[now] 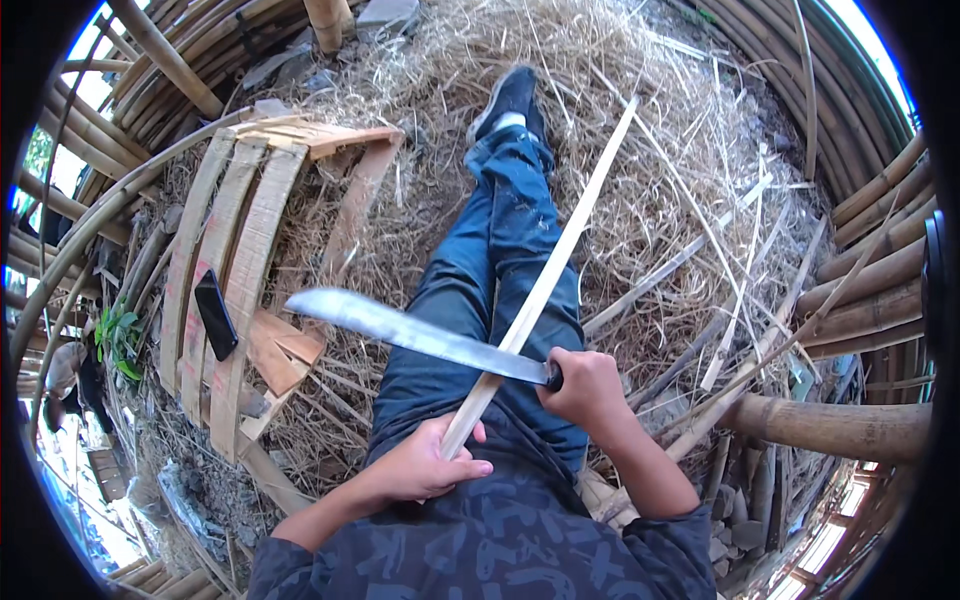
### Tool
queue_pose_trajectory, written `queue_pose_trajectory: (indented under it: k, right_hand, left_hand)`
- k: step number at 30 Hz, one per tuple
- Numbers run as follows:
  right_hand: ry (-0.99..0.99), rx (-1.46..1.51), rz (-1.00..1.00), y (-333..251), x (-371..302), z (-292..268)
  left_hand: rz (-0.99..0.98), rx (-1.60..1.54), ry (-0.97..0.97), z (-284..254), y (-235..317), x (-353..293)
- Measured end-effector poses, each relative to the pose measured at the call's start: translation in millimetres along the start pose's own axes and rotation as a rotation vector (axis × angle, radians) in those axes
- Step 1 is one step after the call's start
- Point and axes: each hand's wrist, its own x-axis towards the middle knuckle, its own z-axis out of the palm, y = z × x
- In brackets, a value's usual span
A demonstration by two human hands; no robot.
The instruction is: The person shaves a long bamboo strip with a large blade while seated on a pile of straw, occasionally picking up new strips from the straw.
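My right hand is closed around the dark handle of a machete. Its long, broad blade points left, above my thighs. A pale bamboo strip runs from my lap up past my shins toward the shavings beyond. Near its lower end, my left hand grips the strip with the thumb lying along it. The blade crosses over the strip just above that hand; whether its edge bites into the strip cannot be made out. My outstretched legs in blue trousers lie under both, crossed at the ankles.
Left of my legs stands a slatted wooden crate with a black phone lying on it. Curly shavings cover the ground around my feet. Several loose bamboo strips lie at the right. Bamboo poles stick in from the right side.
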Motion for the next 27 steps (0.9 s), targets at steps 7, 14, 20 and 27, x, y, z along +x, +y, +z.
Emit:
queue_pose_trajectory:
  k: [7, 14, 20, 27]
  right_hand:
    - [0.020, -0.101, 0.072, 48.1, 17.4, -0.8]
    - [0.225, -0.192, 0.581, 145.2, 54.2, -41.6]
    - [0.188, -0.116, 0.484, 127.9, 43.2, -37.3]
    - [-0.063, 0.076, -0.119, 14.4, -2.3, -5.9]
  left_hand:
    - [0.178, 0.196, 0.113, 11.8, -6.3, 13.3]
    - [0.167, 0.068, 0.016, 22.6, -5.8, 0.9]
    - [0.126, 0.099, 0.025, 36.1, 1.6, 16.1]
    - [0.183, 0.743, 0.381, 44.5, -8.9, 11.0]
